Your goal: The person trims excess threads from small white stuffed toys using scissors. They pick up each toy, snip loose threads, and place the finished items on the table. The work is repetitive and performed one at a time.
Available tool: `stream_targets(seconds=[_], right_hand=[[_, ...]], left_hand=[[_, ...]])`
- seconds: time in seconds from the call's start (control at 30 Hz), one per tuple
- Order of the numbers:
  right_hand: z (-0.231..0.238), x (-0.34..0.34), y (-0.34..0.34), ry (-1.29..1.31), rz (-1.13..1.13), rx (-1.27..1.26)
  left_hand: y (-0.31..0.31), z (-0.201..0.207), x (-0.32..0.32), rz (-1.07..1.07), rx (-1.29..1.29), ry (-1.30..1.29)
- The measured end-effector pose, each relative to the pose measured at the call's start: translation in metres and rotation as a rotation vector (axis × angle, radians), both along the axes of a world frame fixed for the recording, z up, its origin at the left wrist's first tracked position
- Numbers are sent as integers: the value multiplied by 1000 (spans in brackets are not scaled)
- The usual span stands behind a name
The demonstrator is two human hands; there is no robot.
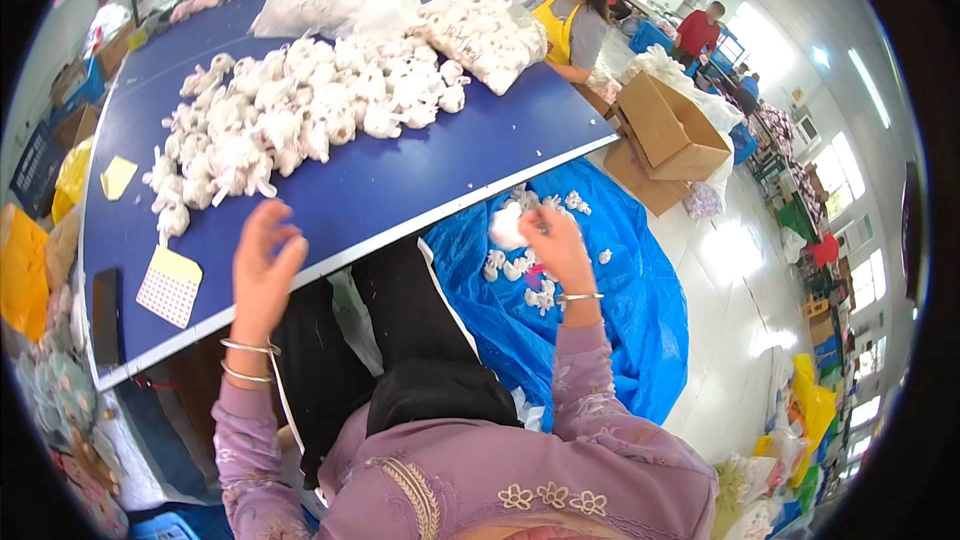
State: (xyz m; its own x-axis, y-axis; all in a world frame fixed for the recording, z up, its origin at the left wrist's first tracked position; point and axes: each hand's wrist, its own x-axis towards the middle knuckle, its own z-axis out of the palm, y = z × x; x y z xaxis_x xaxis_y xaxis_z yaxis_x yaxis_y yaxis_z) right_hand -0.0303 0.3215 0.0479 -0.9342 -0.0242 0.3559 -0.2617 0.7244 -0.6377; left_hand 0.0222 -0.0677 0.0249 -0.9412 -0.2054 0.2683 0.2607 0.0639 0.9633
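Above the near edge of the flat blue surface with a pale rim (390, 180), I have the left hand (266, 265) raised, its fingers curved and thumb apart from them. Just off that edge, toward the surface's right end, my right hand (558, 248) hangs over a crumpled blue plastic sheet (640, 320), fingers bent close together at a blurred white fluffy piece (508, 227); from my feed I cannot tell whether they are clamped on it. Below it, small white knotted pieces (515, 268) lie scattered on the sheet.

Across the middle of the surface I see a heap of white plush pieces (300, 100), with a clear plastic bag full of white pieces (490, 32) at the heap's right. Near the surface's left corner lies a square card with a dotted grid (170, 290); beyond its right end stands an open brown cardboard box (670, 130).
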Motion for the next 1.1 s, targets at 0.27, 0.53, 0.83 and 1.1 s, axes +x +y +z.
stream_targets(seconds=[0.27, 0.53, 0.83, 1.1], right_hand=[[1, 4, -36, -271, 160, -368], [-26, -66, -101, -222, 320, -481], [-56, -89, -125, -44, 235, -486], [-57, -88, -123, -13, 232, -459]], left_hand=[[-61, 16, -119, 553, -1047, 125], [-36, -1, -114, 480, -1203, -114], [-55, -9, -96, 492, -1107, -28], [-48, 9, -76, 325, -1161, -209]])
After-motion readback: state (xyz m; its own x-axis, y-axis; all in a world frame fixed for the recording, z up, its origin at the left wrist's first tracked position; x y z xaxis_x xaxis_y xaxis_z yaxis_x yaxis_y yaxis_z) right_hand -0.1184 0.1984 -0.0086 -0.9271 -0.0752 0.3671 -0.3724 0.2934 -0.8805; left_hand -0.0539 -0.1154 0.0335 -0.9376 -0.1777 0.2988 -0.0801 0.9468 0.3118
